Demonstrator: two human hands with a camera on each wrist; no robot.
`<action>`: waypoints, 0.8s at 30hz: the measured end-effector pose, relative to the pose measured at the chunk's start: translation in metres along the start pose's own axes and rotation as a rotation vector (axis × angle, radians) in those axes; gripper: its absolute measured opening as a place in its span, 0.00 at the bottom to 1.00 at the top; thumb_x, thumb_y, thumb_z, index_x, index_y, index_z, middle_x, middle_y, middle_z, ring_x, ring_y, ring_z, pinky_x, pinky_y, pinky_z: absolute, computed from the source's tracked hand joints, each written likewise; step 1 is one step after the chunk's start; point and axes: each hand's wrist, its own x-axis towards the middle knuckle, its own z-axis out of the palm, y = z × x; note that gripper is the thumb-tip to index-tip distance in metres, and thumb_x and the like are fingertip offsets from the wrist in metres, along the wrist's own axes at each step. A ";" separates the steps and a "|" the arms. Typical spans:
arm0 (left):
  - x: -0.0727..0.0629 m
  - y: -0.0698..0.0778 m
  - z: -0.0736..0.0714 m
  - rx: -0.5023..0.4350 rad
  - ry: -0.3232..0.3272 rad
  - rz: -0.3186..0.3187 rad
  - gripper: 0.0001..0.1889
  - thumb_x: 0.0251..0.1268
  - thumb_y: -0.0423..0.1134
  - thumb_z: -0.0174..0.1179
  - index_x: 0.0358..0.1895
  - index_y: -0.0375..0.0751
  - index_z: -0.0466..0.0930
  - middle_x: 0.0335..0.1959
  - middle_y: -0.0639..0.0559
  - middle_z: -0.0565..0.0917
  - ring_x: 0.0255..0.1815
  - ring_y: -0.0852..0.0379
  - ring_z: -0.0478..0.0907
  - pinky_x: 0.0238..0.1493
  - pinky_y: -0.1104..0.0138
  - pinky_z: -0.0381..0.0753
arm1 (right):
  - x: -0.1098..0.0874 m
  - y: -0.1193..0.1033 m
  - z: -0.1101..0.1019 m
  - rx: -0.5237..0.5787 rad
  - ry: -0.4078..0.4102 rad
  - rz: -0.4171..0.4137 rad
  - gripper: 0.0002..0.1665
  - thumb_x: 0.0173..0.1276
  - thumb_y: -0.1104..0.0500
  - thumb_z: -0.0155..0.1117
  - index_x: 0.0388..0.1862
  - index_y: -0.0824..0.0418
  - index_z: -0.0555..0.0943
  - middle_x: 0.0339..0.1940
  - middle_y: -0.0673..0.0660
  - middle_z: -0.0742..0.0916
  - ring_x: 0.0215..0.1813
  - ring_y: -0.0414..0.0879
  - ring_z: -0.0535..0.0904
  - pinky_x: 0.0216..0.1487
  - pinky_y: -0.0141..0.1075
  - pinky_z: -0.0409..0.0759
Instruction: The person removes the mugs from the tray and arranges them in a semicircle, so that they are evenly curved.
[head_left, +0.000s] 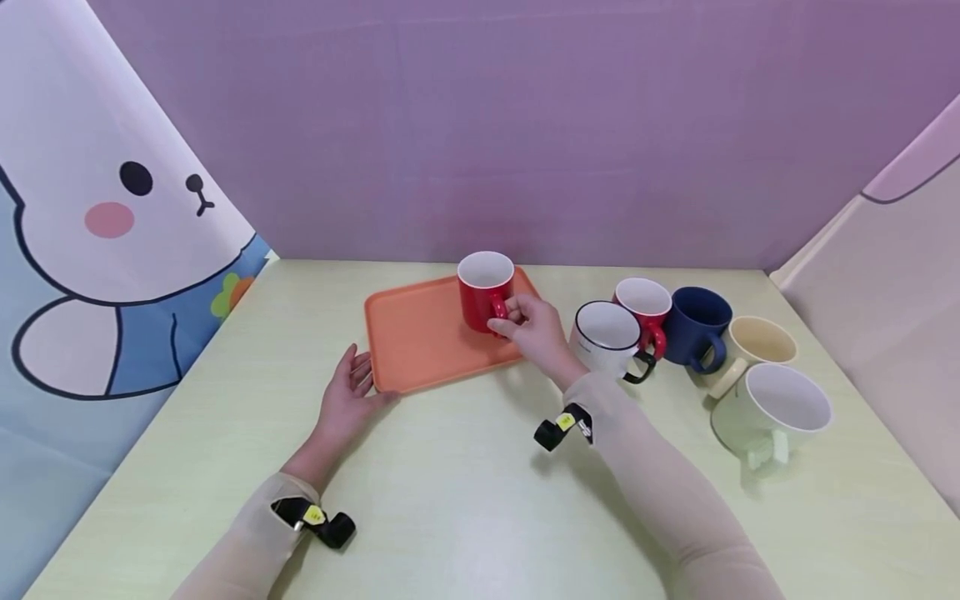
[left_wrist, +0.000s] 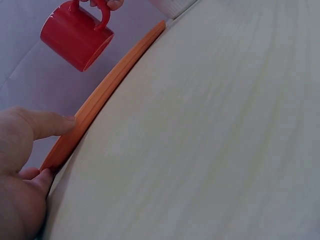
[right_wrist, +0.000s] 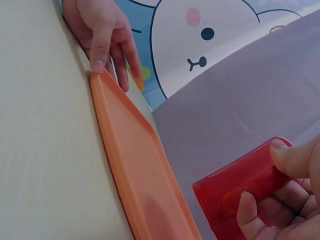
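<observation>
A red mug [head_left: 476, 310] with a white inside is upright over the right part of an orange tray [head_left: 416, 346]. My right hand [head_left: 538, 335] pinches its handle between thumb and fingers. In the left wrist view the red mug [left_wrist: 75, 37] hangs clear above the tray's orange edge [left_wrist: 107, 82]. My left hand [head_left: 348, 400] is at the tray's near left corner, thumb against the front edge and the straight fingers along the left side. The right wrist view shows the left thumb on that corner and the other left fingers [right_wrist: 120, 62] extended.
Right of the tray stand a white mug with a black rim [head_left: 591, 354], a second red mug [head_left: 654, 315], a dark blue mug [head_left: 684, 335], a cream mug [head_left: 776, 342] and a pale green mug [head_left: 742, 421]. A purple backdrop [head_left: 525, 142] rises behind the table [head_left: 457, 492].
</observation>
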 end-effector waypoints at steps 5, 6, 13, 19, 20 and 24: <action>0.000 -0.002 0.000 -0.007 0.001 -0.001 0.55 0.58 0.19 0.65 0.80 0.35 0.32 0.76 0.32 0.56 0.76 0.40 0.56 0.74 0.57 0.62 | -0.013 0.001 -0.006 -0.007 0.002 -0.043 0.10 0.63 0.65 0.73 0.36 0.64 0.79 0.30 0.57 0.81 0.40 0.51 0.76 0.35 0.31 0.80; 0.000 -0.002 0.000 -0.008 0.002 -0.003 0.55 0.58 0.19 0.65 0.80 0.35 0.32 0.76 0.33 0.56 0.76 0.40 0.56 0.74 0.57 0.62 | -0.016 0.002 -0.007 -0.014 0.001 -0.054 0.10 0.62 0.65 0.73 0.35 0.64 0.79 0.29 0.57 0.81 0.39 0.51 0.76 0.34 0.31 0.80; 0.001 -0.003 0.000 -0.015 0.000 0.004 0.55 0.58 0.19 0.65 0.80 0.34 0.33 0.76 0.33 0.55 0.76 0.40 0.56 0.74 0.57 0.62 | -0.039 0.006 -0.020 -0.011 -0.048 -0.117 0.09 0.63 0.66 0.72 0.36 0.66 0.79 0.28 0.57 0.82 0.37 0.52 0.79 0.36 0.35 0.84; 0.003 -0.004 0.000 -0.012 -0.002 0.013 0.55 0.57 0.18 0.64 0.79 0.33 0.33 0.76 0.32 0.56 0.76 0.40 0.56 0.74 0.57 0.62 | -0.056 0.013 -0.031 0.018 -0.087 -0.158 0.09 0.62 0.70 0.71 0.34 0.68 0.78 0.27 0.57 0.83 0.33 0.50 0.81 0.34 0.32 0.85; 0.003 -0.004 0.000 -0.014 -0.003 0.012 0.55 0.57 0.18 0.64 0.79 0.33 0.33 0.76 0.32 0.56 0.76 0.40 0.56 0.74 0.57 0.62 | -0.059 0.014 -0.032 0.023 -0.090 -0.161 0.09 0.61 0.70 0.71 0.34 0.68 0.78 0.27 0.58 0.83 0.33 0.50 0.81 0.35 0.31 0.85; 0.003 -0.005 0.000 -0.016 -0.006 0.010 0.55 0.57 0.18 0.64 0.79 0.33 0.32 0.76 0.33 0.56 0.76 0.41 0.56 0.74 0.57 0.62 | -0.071 0.019 -0.039 0.025 -0.083 -0.164 0.09 0.61 0.72 0.71 0.34 0.69 0.78 0.28 0.59 0.83 0.33 0.50 0.81 0.36 0.31 0.85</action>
